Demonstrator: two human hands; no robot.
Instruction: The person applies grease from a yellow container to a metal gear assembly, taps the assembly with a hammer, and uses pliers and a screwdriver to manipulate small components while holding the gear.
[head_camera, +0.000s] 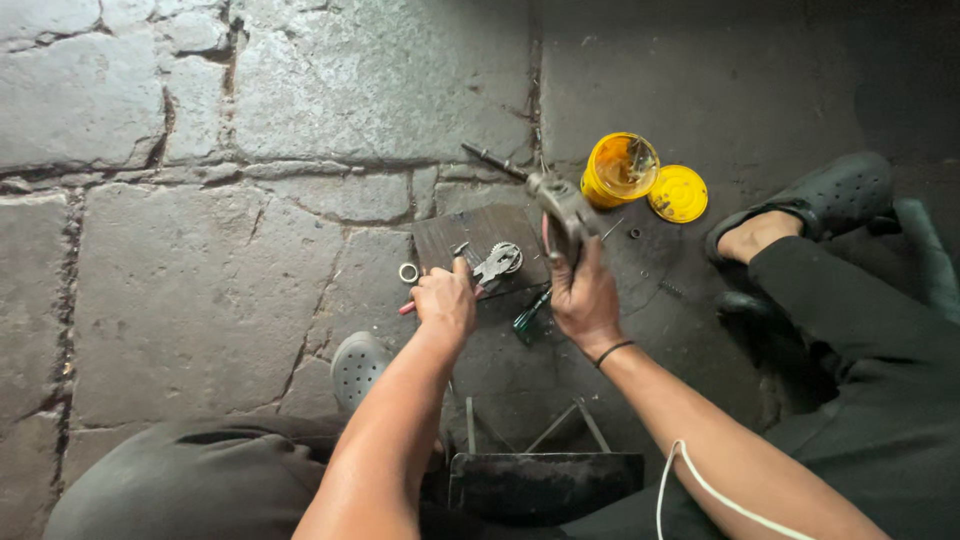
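My right hand (584, 293) grips a grey metal mechanical part (562, 203) with a long thin shaft that points up and left. It is raised above a dark wooden board (460, 232) on the stone floor. My left hand (444, 297) is closed on red-handled pliers (492, 267), whose jaws rest on the board by a small gear. A metal ring (408, 272) lies just left of the board.
An open yellow container (619, 168) with small parts stands beyond the board, its yellow lid (677, 193) beside it. A green-handled screwdriver (530, 312) lies under my hands. My feet in a grey clog (358, 368) and a black clog (830, 193) flank the spot.
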